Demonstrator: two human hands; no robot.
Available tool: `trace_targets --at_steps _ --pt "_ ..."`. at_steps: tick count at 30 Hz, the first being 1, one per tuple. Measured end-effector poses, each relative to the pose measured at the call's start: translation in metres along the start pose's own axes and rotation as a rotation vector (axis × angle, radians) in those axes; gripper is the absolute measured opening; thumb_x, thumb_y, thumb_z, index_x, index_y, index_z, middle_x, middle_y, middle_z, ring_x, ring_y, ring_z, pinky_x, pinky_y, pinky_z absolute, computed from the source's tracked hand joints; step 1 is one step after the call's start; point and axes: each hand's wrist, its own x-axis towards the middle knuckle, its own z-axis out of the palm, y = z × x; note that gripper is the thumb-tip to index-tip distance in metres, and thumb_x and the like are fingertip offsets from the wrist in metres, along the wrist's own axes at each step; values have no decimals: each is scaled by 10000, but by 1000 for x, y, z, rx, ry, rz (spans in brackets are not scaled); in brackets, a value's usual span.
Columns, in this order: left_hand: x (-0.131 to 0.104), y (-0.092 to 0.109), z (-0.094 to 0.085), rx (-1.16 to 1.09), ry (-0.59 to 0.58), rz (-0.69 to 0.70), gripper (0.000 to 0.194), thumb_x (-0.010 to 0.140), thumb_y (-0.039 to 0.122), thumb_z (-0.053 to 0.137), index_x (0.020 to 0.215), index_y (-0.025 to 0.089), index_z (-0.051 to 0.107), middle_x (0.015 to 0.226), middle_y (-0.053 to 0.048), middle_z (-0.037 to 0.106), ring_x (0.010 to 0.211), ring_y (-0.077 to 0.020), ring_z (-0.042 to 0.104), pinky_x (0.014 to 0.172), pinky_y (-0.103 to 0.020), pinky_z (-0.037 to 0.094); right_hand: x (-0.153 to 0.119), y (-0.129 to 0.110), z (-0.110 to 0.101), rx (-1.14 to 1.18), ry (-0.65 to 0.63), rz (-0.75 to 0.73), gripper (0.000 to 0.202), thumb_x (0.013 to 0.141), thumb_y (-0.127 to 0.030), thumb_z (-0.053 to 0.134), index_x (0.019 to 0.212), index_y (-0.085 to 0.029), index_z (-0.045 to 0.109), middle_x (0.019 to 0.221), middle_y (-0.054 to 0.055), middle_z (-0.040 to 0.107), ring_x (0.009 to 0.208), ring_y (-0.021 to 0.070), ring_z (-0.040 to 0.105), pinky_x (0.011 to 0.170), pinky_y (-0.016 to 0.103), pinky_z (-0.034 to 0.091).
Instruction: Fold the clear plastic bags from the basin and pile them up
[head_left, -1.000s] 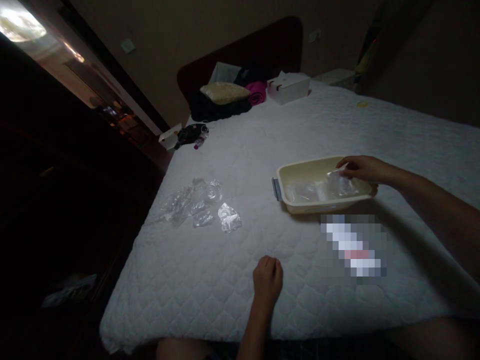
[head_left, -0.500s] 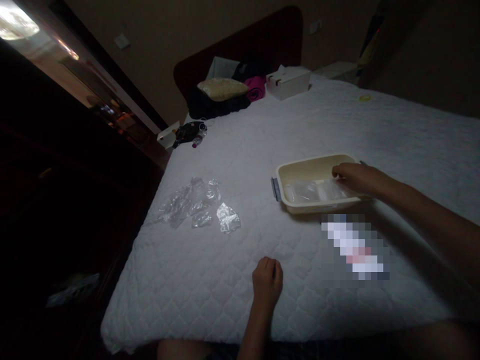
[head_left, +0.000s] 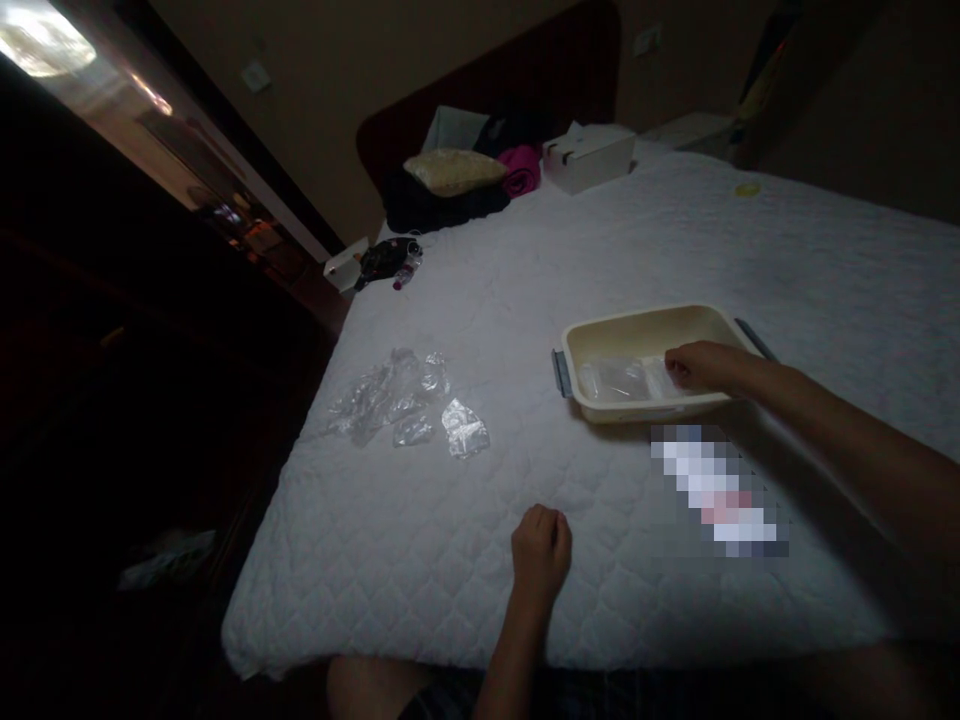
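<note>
A cream plastic container point(head_left: 645, 412) with grey side clips stands on the white quilted bed point(head_left: 420, 560). Clear plastic packets point(head_left: 619, 378) lie inside it. My right hand point(head_left: 697, 367) reaches into the container from the right, its fingers closed over the packets at that end; what they hold, if anything, is hidden. My left hand point(head_left: 541, 545) rests curled on the bed in front of the container, with nothing visible in it. Crumpled clear plastic bags point(head_left: 390, 395) lie on the bed to the left, with a flat piece of clear plastic point(head_left: 465, 430) beside them.
A blurred-out item point(head_left: 720, 495) lies just in front of the container. At the far end are a white box point(head_left: 589, 158), a yellowish pillow point(head_left: 455, 172), a pink roll point(head_left: 520, 170) and dark cloth. A small bottle point(head_left: 407, 271) lies near the left edge.
My right hand has dipped slightly lower into the container. The whole view has shifted a little; my left hand stays curled on the bed.
</note>
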Motion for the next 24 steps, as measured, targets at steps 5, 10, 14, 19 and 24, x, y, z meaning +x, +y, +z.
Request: trace_targets --at_steps 5,10,14,19,24 --pt "0 -1 2 14 -6 -2 214 903 168 447 718 189 551 682 -16 562 655 -133 548 601 -229 414 4 3 -6 -18 49 -33 74 661 -71 638 631 -136 658 631 68 652 529 106 477 561 260 289" --pt "1 -2 2 15 -1 1 210 905 175 450 722 189 553 692 -18 570 669 -136 551 612 -234 418 -12 -6 -19 -33 198 -47 84 729 -154 651 790 -136 706 770 104 690 620 150 554 564 271 319" --pt "2 -2 3 12 21 24 198 897 173 461 723 188 556 693 -18 574 665 -134 547 614 -234 416 -52 -47 -13 4 490 -226 226 859 -238 538 1008 -129 668 978 154 682 852 220 616 663 317 421" --pt "-1 -2 5 24 132 38 218 888 175 465 682 187 536 664 -20 559 657 -134 532 605 -235 403 -99 -138 50 218 686 -442 269 915 -277 434 1031 -159 645 980 119 692 920 230 636 813 375 501" --pt "-12 -7 -5 87 276 -15 221 883 158 454 682 182 542 657 -33 560 673 -154 528 640 -266 425 -118 -211 153 316 603 -429 346 918 -237 380 1155 -169 623 1129 129 670 1067 239 609 915 424 493"
